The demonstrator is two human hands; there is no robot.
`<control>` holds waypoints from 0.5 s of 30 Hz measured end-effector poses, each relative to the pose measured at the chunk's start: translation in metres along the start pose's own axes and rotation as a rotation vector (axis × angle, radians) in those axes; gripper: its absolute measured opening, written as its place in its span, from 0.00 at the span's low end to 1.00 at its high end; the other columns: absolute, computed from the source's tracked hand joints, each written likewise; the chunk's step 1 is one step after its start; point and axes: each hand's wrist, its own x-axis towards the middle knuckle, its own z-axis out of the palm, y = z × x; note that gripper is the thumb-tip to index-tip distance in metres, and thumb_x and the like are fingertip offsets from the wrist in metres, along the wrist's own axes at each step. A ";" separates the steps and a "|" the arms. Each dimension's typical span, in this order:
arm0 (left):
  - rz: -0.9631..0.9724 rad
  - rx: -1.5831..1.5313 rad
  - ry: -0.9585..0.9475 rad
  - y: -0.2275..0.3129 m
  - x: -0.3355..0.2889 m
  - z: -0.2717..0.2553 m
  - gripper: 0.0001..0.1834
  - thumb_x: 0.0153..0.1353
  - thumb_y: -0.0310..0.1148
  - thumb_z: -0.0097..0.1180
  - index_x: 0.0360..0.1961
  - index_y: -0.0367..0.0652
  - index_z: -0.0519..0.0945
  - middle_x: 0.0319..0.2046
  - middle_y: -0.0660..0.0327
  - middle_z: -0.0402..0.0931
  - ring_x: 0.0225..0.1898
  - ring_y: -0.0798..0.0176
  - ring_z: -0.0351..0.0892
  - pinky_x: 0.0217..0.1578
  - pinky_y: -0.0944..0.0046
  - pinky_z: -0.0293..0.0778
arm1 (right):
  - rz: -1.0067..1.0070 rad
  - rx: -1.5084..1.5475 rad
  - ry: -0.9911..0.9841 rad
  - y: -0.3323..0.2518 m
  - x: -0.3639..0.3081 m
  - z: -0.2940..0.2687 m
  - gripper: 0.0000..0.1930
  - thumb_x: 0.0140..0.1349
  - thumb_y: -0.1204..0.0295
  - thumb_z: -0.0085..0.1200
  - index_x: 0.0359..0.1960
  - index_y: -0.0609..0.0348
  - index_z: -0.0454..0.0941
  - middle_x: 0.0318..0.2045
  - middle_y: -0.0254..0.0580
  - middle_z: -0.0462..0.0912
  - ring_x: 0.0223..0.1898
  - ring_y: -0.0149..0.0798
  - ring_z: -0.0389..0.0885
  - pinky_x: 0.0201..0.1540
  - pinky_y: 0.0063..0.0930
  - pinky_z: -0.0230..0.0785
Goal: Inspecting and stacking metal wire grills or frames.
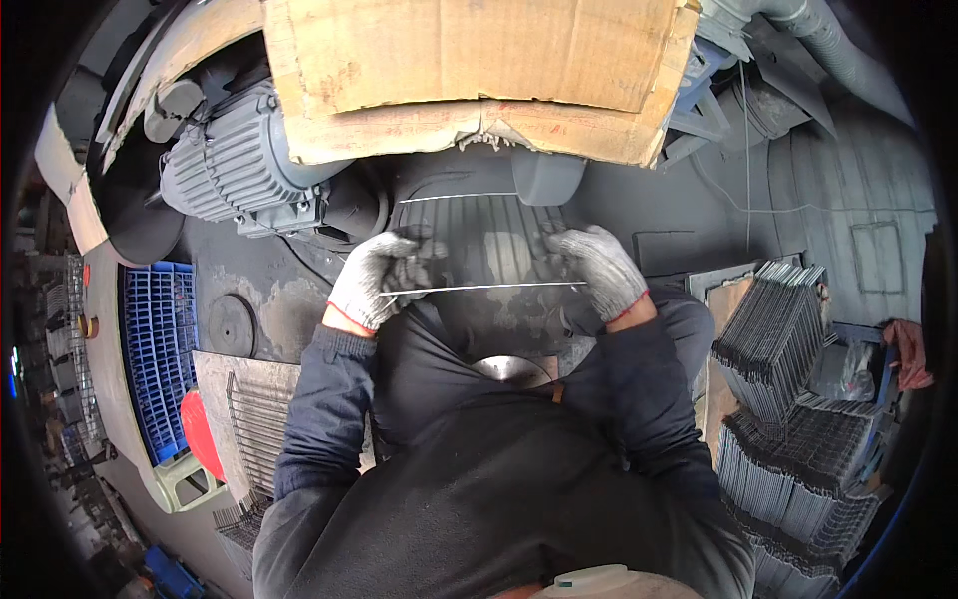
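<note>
A wire rack (484, 288) spans the space between my two gloved hands, above my lap. Its near and far rods look bright, and thin dark wires run between them, blurred. At its left side is my left hand (374, 278), in a whitish knit glove with a red cuff and dark fingertips. My right hand (606, 272), gloved the same way, grips the opposite side. Both hands have their fingers curled at the rack's edges. Beyond the rack stands a grey rounded machine part (548, 178). A shiny round metal piece (512, 370) shows between my legs.
Cardboard (479, 60) overhangs the far side. A grey electric motor (235, 155) sits at far left. Stacked wire racks (768, 339) rise at right, with more racks (261, 419) on the left. Further left are a blue plastic crate (160, 349) and a pale green stool (185, 487).
</note>
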 end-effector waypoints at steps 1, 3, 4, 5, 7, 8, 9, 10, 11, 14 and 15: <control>-0.048 0.003 -0.056 -0.004 0.001 0.013 0.15 0.69 0.26 0.54 0.54 0.33 0.81 0.46 0.43 0.88 0.28 0.63 0.85 0.28 0.69 0.84 | 0.036 0.049 -0.022 -0.003 -0.006 -0.008 0.11 0.65 0.76 0.53 0.45 0.58 0.87 0.39 0.47 0.90 0.40 0.50 0.87 0.48 0.40 0.77; -0.113 0.094 -0.113 -0.025 0.009 0.050 0.10 0.69 0.26 0.56 0.48 0.35 0.83 0.44 0.47 0.88 0.29 0.62 0.85 0.30 0.64 0.83 | 0.341 0.050 -0.097 -0.009 -0.031 -0.044 0.14 0.63 0.76 0.55 0.47 0.58 0.88 0.41 0.49 0.90 0.43 0.50 0.87 0.53 0.41 0.78; -0.120 0.189 -0.138 -0.043 0.013 0.072 0.08 0.70 0.27 0.57 0.45 0.39 0.84 0.38 0.53 0.87 0.30 0.63 0.84 0.30 0.64 0.80 | 0.178 -0.154 0.052 0.001 -0.063 -0.059 0.15 0.63 0.76 0.57 0.50 0.58 0.87 0.43 0.48 0.90 0.45 0.48 0.88 0.54 0.39 0.78; -0.063 0.296 -0.257 -0.064 0.025 0.076 0.05 0.70 0.28 0.59 0.43 0.42 0.85 0.32 0.60 0.85 0.30 0.64 0.83 0.30 0.65 0.78 | 0.001 -0.356 0.201 0.011 -0.093 -0.076 0.17 0.63 0.76 0.58 0.53 0.59 0.87 0.45 0.48 0.91 0.47 0.45 0.88 0.56 0.38 0.78; -0.273 0.181 -0.298 -0.091 0.008 0.133 0.09 0.69 0.28 0.60 0.48 0.39 0.84 0.36 0.61 0.85 0.33 0.64 0.83 0.33 0.61 0.82 | 0.774 0.487 0.304 0.020 -0.145 -0.105 0.21 0.66 0.78 0.57 0.61 0.62 0.84 0.51 0.44 0.91 0.52 0.39 0.88 0.61 0.33 0.76; -0.187 0.228 -0.370 -0.113 0.024 0.122 0.12 0.69 0.27 0.59 0.53 0.38 0.83 0.39 0.60 0.85 0.37 0.64 0.84 0.36 0.60 0.83 | 0.821 0.663 0.407 0.003 -0.147 -0.117 0.22 0.67 0.78 0.57 0.63 0.65 0.82 0.54 0.44 0.90 0.54 0.37 0.87 0.62 0.31 0.76; -0.097 0.273 -0.438 -0.133 0.037 0.107 0.16 0.69 0.26 0.58 0.57 0.37 0.82 0.42 0.59 0.85 0.40 0.64 0.84 0.38 0.58 0.85 | 0.860 0.843 0.508 -0.018 -0.146 -0.129 0.23 0.68 0.78 0.56 0.66 0.67 0.81 0.57 0.43 0.89 0.56 0.36 0.86 0.62 0.29 0.75; -0.113 0.282 -0.459 -0.139 0.028 0.115 0.16 0.69 0.26 0.58 0.57 0.37 0.82 0.42 0.59 0.85 0.40 0.64 0.84 0.38 0.58 0.85 | 0.919 0.923 0.559 -0.031 -0.159 -0.134 0.25 0.68 0.77 0.56 0.67 0.69 0.80 0.59 0.45 0.87 0.56 0.36 0.85 0.62 0.28 0.74; -0.055 0.309 -0.473 -0.143 0.014 0.121 0.19 0.69 0.25 0.57 0.61 0.37 0.80 0.45 0.58 0.84 0.44 0.64 0.84 0.41 0.58 0.86 | 0.906 0.889 0.588 -0.040 -0.165 -0.133 0.27 0.67 0.76 0.58 0.69 0.68 0.78 0.57 0.44 0.87 0.54 0.36 0.85 0.60 0.28 0.75; 0.007 0.414 -0.515 -0.150 -0.007 0.108 0.27 0.70 0.24 0.56 0.70 0.37 0.74 0.53 0.58 0.82 0.54 0.64 0.82 0.57 0.62 0.79 | 0.924 0.874 0.755 -0.085 -0.176 -0.119 0.31 0.68 0.74 0.61 0.73 0.66 0.73 0.51 0.40 0.87 0.47 0.34 0.85 0.56 0.30 0.78; -0.066 0.373 -0.467 -0.147 -0.018 0.109 0.28 0.70 0.24 0.56 0.71 0.36 0.73 0.53 0.58 0.82 0.56 0.65 0.80 0.61 0.64 0.74 | 0.946 0.848 0.747 -0.084 -0.189 -0.109 0.29 0.68 0.75 0.62 0.71 0.64 0.75 0.51 0.40 0.87 0.47 0.33 0.85 0.54 0.30 0.78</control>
